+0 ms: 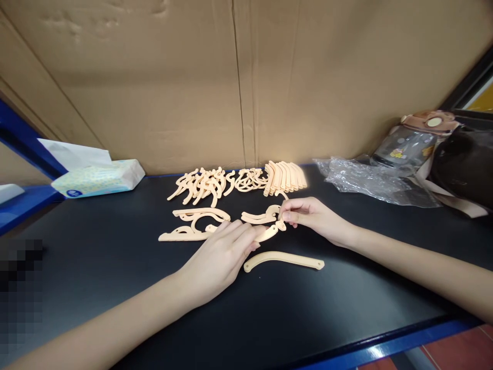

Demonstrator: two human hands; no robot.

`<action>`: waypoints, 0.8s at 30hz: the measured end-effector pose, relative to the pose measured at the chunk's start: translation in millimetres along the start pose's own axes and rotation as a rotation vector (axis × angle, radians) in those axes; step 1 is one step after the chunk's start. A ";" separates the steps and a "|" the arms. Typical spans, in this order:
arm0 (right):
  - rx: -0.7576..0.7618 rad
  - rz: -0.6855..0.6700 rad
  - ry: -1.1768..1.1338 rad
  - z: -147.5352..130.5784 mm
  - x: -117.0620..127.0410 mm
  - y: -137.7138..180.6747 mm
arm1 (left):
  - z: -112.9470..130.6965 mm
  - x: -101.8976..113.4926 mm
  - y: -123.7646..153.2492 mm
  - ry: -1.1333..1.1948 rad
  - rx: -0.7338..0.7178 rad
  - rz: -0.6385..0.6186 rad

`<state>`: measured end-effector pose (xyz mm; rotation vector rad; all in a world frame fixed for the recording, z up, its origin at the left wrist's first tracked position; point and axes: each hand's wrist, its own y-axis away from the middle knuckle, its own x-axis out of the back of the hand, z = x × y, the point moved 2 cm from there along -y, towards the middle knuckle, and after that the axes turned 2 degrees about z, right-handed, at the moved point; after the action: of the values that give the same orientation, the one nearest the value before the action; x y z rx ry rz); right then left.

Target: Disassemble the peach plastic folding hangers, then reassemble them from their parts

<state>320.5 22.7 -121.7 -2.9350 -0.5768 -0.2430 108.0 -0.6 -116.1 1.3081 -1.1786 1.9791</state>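
Observation:
My left hand [225, 252] is closed on a peach plastic hanger arm [268, 234], whose end sticks out past the fingertips. My right hand [308, 216] pinches a small hanger hook [281, 225]. Its lower end meets the tip of that arm; whether they are joined I cannot tell. Behind the hands lies another hanger piece [256, 218]. Nearer me rests a single curved hanger arm [284, 258] with a hole at each end. Left of my left hand are folded hanger pieces [183, 236], partly covered by the fingers.
At the back are a pile of hooks [204, 185], some ring-like pieces [250, 180] and a row of stacked arms [285, 176]. A tissue pack [100, 179] lies left. On the right are clear plastic bags [365, 180], a bottle [404, 144] and a dark bag [466, 159].

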 end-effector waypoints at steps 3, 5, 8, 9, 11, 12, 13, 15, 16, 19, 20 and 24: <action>0.002 -0.003 0.002 -0.3 0.1 -0.7 | -0.3 -0.4 -0.1 0.026 0.008 0.011; 0.007 -0.012 0.000 -0.3 0.0 -0.6 | -0.8 -0.6 0.2 0.037 0.020 0.016; 0.018 -0.024 0.007 -0.2 -0.1 0.6 | -0.6 -0.6 0.6 0.038 0.015 0.011; 0.021 -0.030 0.012 -0.2 -0.2 1.1 | -0.4 -0.6 0.7 0.039 0.011 0.007; 0.024 -0.044 0.029 0.0 -0.6 1.7 | -0.1 -0.5 0.6 0.045 0.010 -0.003; 0.024 -0.048 0.040 0.1 -0.9 1.8 | -0.1 -0.5 0.5 0.046 0.010 -0.006; 0.022 -0.049 0.051 0.2 -1.1 1.7 | -0.1 -0.5 0.5 0.045 0.010 -0.009; 0.014 -0.049 0.075 0.4 -1.3 1.1 | -0.2 -0.7 0.5 0.041 0.002 -0.013; 0.011 -0.051 0.085 0.6 -1.3 0.6 | -0.2 -0.8 0.5 0.035 -0.006 -0.014; 0.009 -0.067 0.105 1.1 -0.7 -0.6 | -0.2 -1.5 1.0 -0.004 -0.027 0.001; 0.009 -0.070 0.107 1.4 -0.3 -1.0 | -0.3 -1.9 1.2 -0.020 -0.029 0.007; 0.008 -0.074 0.097 2.0 1.1 -1.9 | -1.0 -4.4 2.1 -0.065 -0.036 0.010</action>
<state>321.0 25.1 -123.2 -2.8784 -0.6702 -0.3882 107.8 -0.6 -121.1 1.3602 -1.2473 1.9261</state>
